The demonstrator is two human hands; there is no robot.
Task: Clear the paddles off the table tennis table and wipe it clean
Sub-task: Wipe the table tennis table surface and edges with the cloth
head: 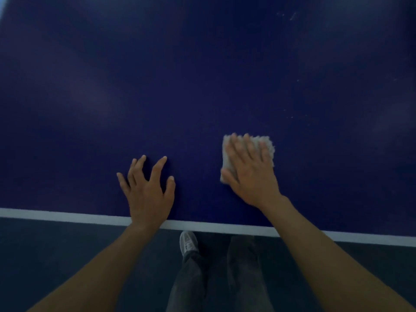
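Both arms reach forward, left hand palm-down with splayed fingers, right hand flat with straight fingers.

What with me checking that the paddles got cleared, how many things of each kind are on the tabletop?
Hands: 2, left hand touching the surface with spread fingers, right hand pressing flat
Cloth: 1, light cloth under the right hand
Paddles: 0 in view
Total: 3

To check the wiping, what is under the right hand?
A folded, fluffy pale grey cloth lies under the right hand on the dark blue table. The hand hides its middle.
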